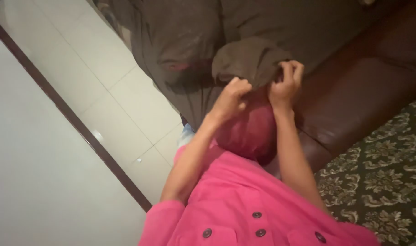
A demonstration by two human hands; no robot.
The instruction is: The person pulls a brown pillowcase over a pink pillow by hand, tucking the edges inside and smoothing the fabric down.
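Observation:
A dark brown cloth cover [249, 57] is half pulled over a rounded red cushion [251, 130] held against my chest. My left hand [233, 95] is closed on the lower edge of the cover. My right hand [286, 82] pinches the same edge a little further right, fingers curled into the fabric. The bare red part of the cushion shows below both hands. I wear a pink buttoned top [244, 205], seen at the bottom of the view.
More of the dark brown fabric [185, 41] lies spread over a brown leather sofa [363, 91]. A green patterned carpet [385, 168] is at the right. Pale floor tiles [103, 91] and a dark wooden strip [66, 114] are at the left.

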